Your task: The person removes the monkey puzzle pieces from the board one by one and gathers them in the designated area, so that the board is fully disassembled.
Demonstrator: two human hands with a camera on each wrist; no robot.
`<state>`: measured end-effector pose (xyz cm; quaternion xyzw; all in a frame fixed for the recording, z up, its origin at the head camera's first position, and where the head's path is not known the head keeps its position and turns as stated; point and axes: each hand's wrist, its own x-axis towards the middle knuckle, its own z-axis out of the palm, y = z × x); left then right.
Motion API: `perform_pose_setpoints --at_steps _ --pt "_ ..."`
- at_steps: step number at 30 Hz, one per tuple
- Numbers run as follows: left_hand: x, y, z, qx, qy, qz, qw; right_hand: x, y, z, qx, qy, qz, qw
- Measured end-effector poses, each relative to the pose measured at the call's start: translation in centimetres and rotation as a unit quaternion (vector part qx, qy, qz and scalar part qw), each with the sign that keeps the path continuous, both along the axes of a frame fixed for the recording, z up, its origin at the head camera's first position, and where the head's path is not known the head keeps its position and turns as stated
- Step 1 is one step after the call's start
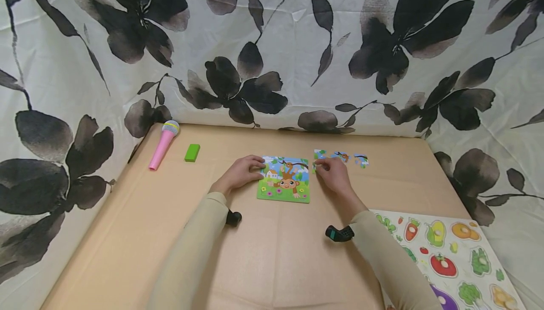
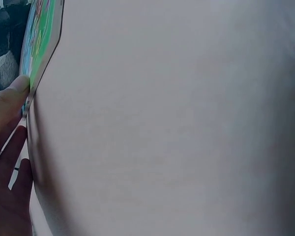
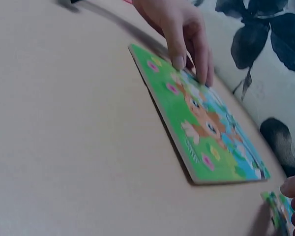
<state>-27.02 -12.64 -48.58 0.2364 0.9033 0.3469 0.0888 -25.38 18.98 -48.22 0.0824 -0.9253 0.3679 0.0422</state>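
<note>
A square monkey picture puzzle (image 1: 283, 192) lies on the table between the two hands. My left hand (image 1: 238, 173) rests thumb and fingertips along its left edge; in the left wrist view the thumb (image 2: 20, 84) touches the board's rim. Just past the right edge, my right hand (image 1: 335, 175) pinches a small puzzle piece (image 3: 274, 209) by thumb and fingers. Much of that piece is hidden by the hand. More loose pieces lie behind it, among them a blue one with a branch (image 1: 361, 160).
A pink toy microphone (image 1: 162, 149) and a green block (image 1: 192, 153) lie at the back left. A sheet with vegetable pictures (image 1: 461, 239) covers the front right, partly under the right sleeve. Floral cloth (image 1: 297, 31) hangs behind the table.
</note>
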Motion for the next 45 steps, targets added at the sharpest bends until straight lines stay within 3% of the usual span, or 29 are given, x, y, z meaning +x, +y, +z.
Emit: perform_pose_setpoints --at_steps 7,17,27,37,45 --pt "0.2 0.1 0.2 0.0 0.0 0.003 1.0 0.9 -2.9 0.9 -0.058 -0.084 0.024 0.9945" --pt "0.3 0.2 0.4 0.0 -0.006 0.005 1.0 1.5 -5.4 0.7 -0.091 -0.108 0.067 0.9876" --pt "0.2 0.0 0.0 0.002 -0.012 0.006 0.9999 1.1 -5.9 -0.3 -0.072 -0.109 0.091 0.9873" --pt "0.2 0.0 0.1 0.002 -0.017 0.007 0.9998 1.4 -6.8 -0.4 -0.001 -0.051 0.141 0.9888" --pt "0.2 0.0 0.1 0.005 -0.013 0.003 0.9999 1.7 -7.1 0.1 0.057 -0.067 0.161 0.9831"
